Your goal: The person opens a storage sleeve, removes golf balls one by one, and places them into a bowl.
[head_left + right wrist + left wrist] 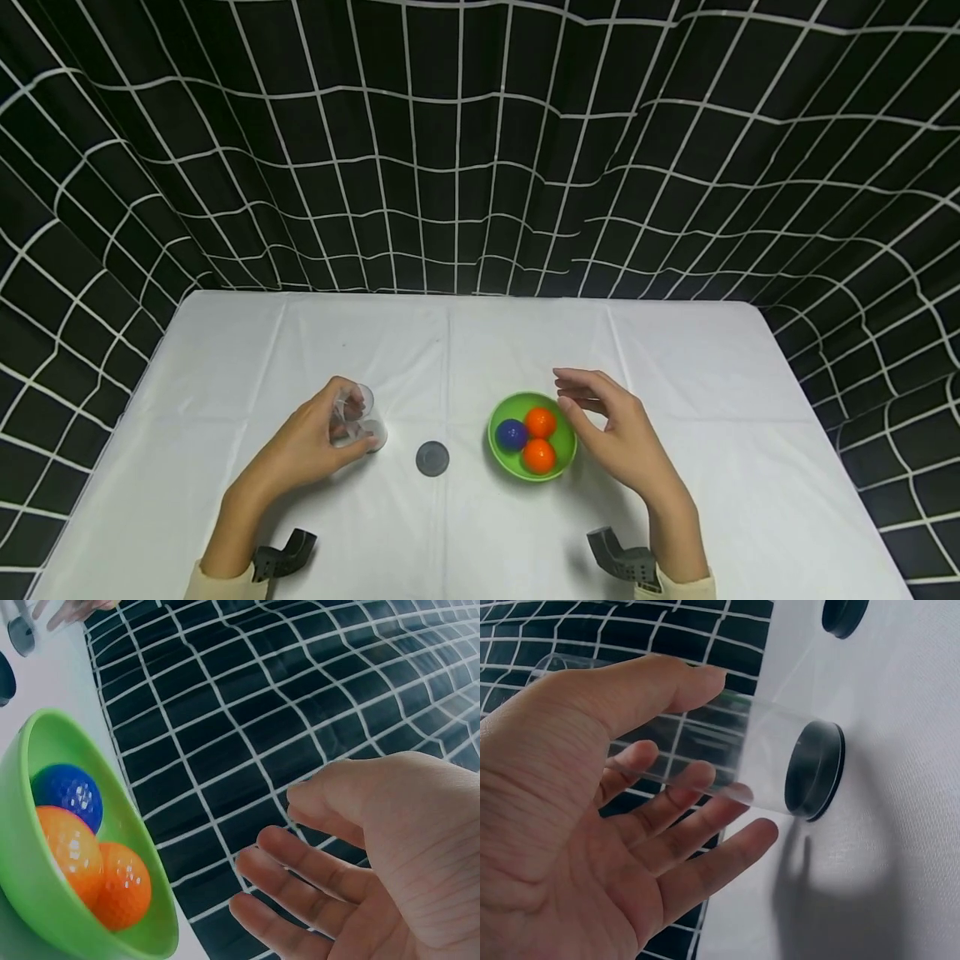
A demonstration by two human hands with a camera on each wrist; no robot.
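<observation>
My left hand (311,437) holds a clear cylinder (769,742), thumb on one side and fingers round the other. The cylinder stands upright with its dark round base (815,771) at the table. To the right of my right hand's fingertips is nothing held; this right hand (622,433) hovers beside a green bowl (510,467), fingers loosely bent and apart from the thumb. Inside the bowl sit a blue golf ball (69,793) and two orange golf balls, one (540,422) farther back and one (539,457) nearer me.
A dark grey round lid (432,458) lies on the white-covered table (465,533) between the cylinder and the bowl. Black cloth with a white grid (457,150) hangs behind the table and along both sides.
</observation>
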